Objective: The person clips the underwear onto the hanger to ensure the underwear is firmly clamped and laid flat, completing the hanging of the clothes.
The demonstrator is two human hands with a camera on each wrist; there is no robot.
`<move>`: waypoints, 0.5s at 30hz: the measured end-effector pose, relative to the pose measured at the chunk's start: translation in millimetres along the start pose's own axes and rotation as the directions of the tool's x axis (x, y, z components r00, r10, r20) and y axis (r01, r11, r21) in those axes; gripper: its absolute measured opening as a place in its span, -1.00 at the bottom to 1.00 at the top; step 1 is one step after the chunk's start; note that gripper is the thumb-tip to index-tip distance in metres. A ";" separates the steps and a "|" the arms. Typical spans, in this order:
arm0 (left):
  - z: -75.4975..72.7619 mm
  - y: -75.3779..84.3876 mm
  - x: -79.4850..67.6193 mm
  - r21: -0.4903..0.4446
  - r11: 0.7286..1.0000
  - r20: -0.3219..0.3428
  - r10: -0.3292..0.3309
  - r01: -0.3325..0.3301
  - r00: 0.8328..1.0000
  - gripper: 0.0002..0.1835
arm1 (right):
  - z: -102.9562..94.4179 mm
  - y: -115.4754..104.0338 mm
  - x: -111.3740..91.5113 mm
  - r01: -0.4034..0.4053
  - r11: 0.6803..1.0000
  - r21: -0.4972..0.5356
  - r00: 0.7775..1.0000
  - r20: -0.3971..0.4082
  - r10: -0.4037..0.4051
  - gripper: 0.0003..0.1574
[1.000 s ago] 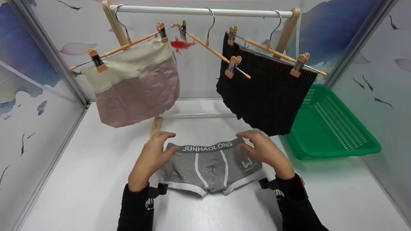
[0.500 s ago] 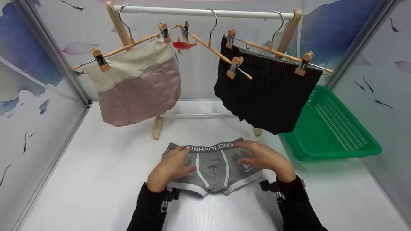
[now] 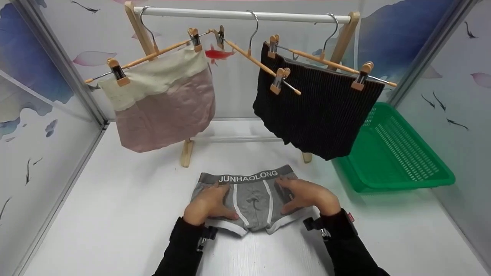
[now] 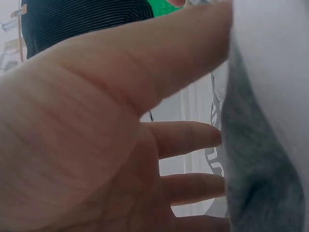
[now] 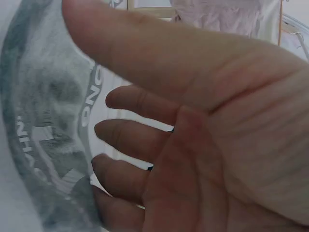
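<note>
Grey boxer briefs (image 3: pixel 253 201) with a dark lettered waistband and white trim lie flat on the white table. On their left side my left hand (image 3: pixel 209 204) touches the cloth, thumb and fingers spread. My right hand (image 3: pixel 310 194) does the same on the right side, just below the waistband. In the left wrist view the fingertips of my left hand (image 4: pixel 111 125) meet the grey fabric. The right wrist view has my right hand (image 5: pixel 193 130) with its fingers extended against the briefs (image 5: pixel 53 96).
Behind stands a rack with a white bar (image 3: pixel 238 14). Pink-and-cream shorts (image 3: pixel 165 111) hang clipped at left, a black ribbed garment (image 3: pixel 318 107) at right. Between them a clip hanger (image 3: pixel 249 57) hangs askew. A green basket (image 3: pixel 399 153) stands at the right.
My left hand has moved right and down, from beside the briefs onto their left side. The right hand has come slightly down and left from the waistband corner onto the cloth.
</note>
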State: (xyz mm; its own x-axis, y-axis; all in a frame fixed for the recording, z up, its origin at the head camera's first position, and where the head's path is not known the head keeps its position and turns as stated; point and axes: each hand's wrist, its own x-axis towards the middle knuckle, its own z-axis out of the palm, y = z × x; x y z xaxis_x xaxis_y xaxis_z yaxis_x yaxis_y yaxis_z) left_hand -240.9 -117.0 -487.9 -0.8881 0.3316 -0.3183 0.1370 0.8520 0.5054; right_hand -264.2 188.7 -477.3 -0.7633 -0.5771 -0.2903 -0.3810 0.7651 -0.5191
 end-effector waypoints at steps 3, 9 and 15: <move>0.8 -2.7 0.8 0.004 1.000 -0.005 0.007 -0.007 1.000 0.20 | 3.1 2.7 2.3 -0.061 0.997 0.045 0.997 0.046 0.059 0.24; 1.5 -7.4 2.5 0.022 1.000 -0.013 -0.013 0.013 1.000 0.28 | 8.1 3.0 4.2 -0.167 0.983 0.077 0.981 0.109 0.158 0.44; 1.6 -11.8 5.1 0.079 0.997 -0.012 -0.019 0.020 1.000 0.36 | 12.0 -0.3 5.7 -0.171 0.985 0.032 0.979 0.117 0.167 0.49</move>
State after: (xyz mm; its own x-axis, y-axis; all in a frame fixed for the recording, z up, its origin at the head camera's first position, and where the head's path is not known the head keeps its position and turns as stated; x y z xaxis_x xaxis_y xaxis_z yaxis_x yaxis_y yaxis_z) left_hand -246.4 -124.8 -496.8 -0.8956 0.3104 -0.3185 0.1533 0.8877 0.4341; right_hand -262.2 181.8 -488.5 -0.7501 -0.4709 -0.4644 -0.2279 0.8432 -0.4869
